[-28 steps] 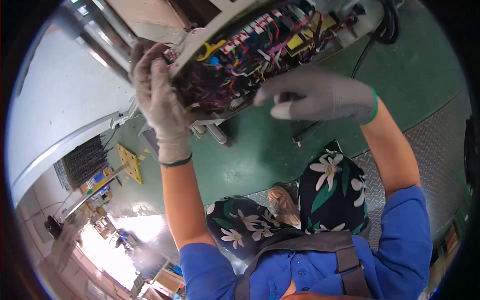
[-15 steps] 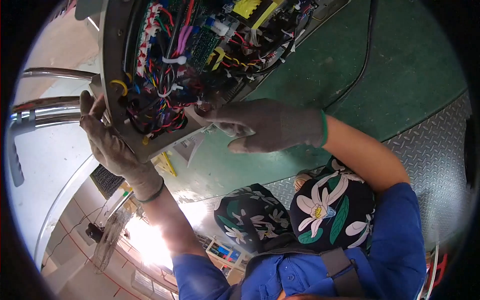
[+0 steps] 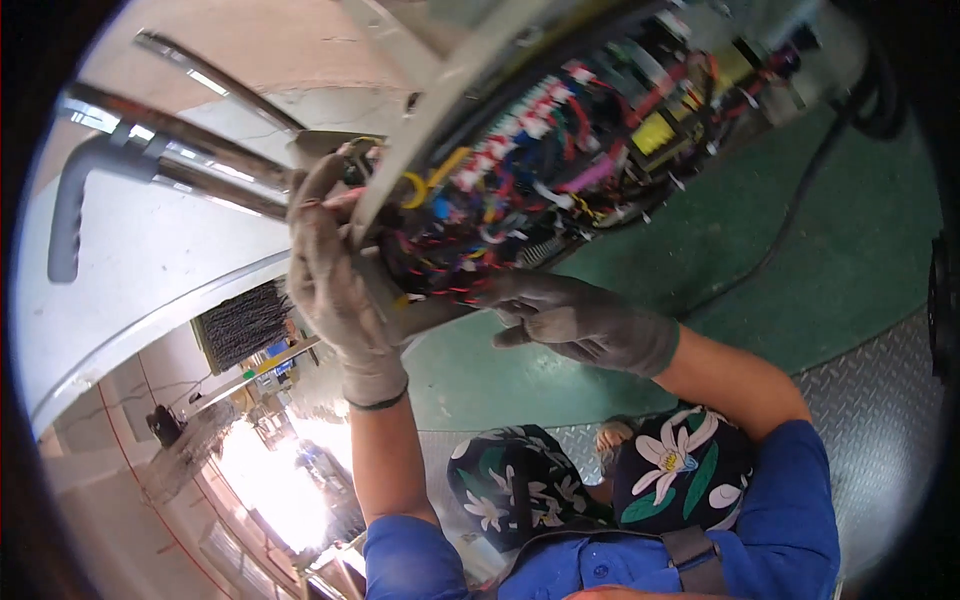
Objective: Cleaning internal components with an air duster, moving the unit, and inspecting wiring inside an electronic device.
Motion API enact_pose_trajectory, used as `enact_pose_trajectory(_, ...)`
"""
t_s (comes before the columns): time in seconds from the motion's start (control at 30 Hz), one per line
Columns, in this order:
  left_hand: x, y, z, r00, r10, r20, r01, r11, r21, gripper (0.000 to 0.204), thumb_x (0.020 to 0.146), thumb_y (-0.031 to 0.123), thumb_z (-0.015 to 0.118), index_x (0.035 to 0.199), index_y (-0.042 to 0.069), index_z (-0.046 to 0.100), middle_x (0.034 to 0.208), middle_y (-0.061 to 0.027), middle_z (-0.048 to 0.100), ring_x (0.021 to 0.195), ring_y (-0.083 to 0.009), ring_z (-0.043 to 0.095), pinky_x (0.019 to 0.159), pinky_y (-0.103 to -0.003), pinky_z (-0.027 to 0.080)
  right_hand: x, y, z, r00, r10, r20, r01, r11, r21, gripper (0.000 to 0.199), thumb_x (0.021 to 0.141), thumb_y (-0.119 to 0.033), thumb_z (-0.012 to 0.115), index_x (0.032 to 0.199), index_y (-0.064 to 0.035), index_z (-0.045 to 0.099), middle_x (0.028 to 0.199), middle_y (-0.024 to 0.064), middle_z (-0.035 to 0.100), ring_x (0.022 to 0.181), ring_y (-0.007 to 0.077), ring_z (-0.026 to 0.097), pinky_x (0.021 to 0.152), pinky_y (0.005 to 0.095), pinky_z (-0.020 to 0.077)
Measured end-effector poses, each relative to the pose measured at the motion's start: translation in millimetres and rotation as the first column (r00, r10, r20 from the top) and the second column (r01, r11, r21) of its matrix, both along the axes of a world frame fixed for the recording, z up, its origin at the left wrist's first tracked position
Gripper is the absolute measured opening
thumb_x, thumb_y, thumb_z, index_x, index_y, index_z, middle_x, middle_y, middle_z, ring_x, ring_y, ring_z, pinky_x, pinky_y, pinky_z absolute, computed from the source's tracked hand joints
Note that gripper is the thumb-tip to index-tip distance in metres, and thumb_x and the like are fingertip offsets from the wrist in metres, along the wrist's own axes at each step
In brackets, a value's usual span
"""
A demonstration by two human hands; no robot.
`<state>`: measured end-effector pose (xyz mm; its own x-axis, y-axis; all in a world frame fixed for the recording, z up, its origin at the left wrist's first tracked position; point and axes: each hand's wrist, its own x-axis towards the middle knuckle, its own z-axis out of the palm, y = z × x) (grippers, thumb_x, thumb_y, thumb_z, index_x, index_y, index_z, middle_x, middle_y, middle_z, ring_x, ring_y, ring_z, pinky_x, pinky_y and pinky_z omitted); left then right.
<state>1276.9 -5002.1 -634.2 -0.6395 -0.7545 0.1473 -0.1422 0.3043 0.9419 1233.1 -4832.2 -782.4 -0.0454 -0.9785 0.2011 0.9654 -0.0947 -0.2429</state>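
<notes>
An open metal panel (image 3: pixel 470 90) packed with many coloured wires (image 3: pixel 540 180) fills the upper middle of the head view. My left hand (image 3: pixel 335 280), in a grey glove, grips the panel's lower left edge beside a yellow wire loop (image 3: pixel 415 190). My right hand (image 3: pixel 580 320), also gloved, reaches up under the wire bundle with its fingers touching the lowest wires and the panel's bottom rim. Both forearms rise from blue sleeves at the lower edge. What the right fingers pinch, if anything, is hidden.
Chrome tubes (image 3: pixel 200 140) and a grey bent handle (image 3: pixel 75 200) run at the upper left. A green floor (image 3: pixel 830 250) with a black cable (image 3: pixel 790 230) lies right; metal tread plate (image 3: pixel 880 430) below it. Flower-patterned trouser legs (image 3: pixel 680 465) show at the bottom.
The view has swung, so the panel sits higher and further right. My left hand has shifted along the panel's edge, and my right hand has moved left under the wires.
</notes>
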Motion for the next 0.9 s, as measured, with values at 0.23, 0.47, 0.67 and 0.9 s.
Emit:
enact_pose_trajectory(0.23,8.3,-8.6,5.4,0.997,-0.052,0.053,0.062,0.972,-0.224,0.032,0.105,0.016,0.048,0.096,-0.003,0.073,0.134,-0.0114,0.059,0.146,-0.0262,0.032,0.12,-0.04,0.021,2.3,-4.2,8.5,0.966,0.085,0.245,-0.091,0.996,0.017,0.061,0.091,-0.036,0.066,0.144,-0.0123,0.049,0.138,0.0046,0.053,0.133,0.0205,0.046,0.11,0.0435,0.0357)
enact_pose_trajectory(0.47,4.7,-2.1,8.3,0.998,0.063,-0.007,-0.063,0.998,-0.009,0.03,0.104,0.014,0.053,0.094,-0.005,0.074,0.133,-0.0105,0.06,0.143,-0.0248,0.035,0.117,-0.038,0.026,-5.8,-3.1,11.1,0.99,0.075,0.12,-0.084,0.994,0.074,0.053,0.091,-0.035,0.065,0.136,-0.0113,0.053,0.135,0.0073,0.056,0.13,0.0228,0.051,0.108,0.043,0.0382)
enact_pose_trajectory(0.67,5.3,-3.8,7.9,0.998,0.057,-0.021,-0.058,0.997,-0.041,0.03,0.104,0.016,0.053,0.096,-0.004,0.073,0.131,-0.0107,0.061,0.143,-0.0239,0.035,0.117,-0.037,0.027,-2.9,-3.8,0.9,0.99,0.077,0.121,-0.074,0.997,-0.028,0.052,0.093,-0.016,0.062,0.143,-0.0114,0.048,0.144,0.0034,0.049,0.134,0.0165,0.045,0.106,0.0397,0.0407)
enact_pose_trajectory(0.9,4.5,-7.8,-3.5,0.996,-0.009,-0.085,0.005,0.999,-0.048,0.033,0.105,0.019,0.05,0.096,-0.003,0.074,0.132,-0.0123,0.061,0.145,-0.0239,0.032,0.118,-0.038,0.025,0.0,9.3,-0.3,0.996,0.087,-0.018,-0.086,0.994,0.06,0.068,0.094,-0.016,0.061,0.154,-0.0124,0.03,0.136,0.0086,0.052,0.121,0.0197,0.052,0.1,0.0373,0.0436)
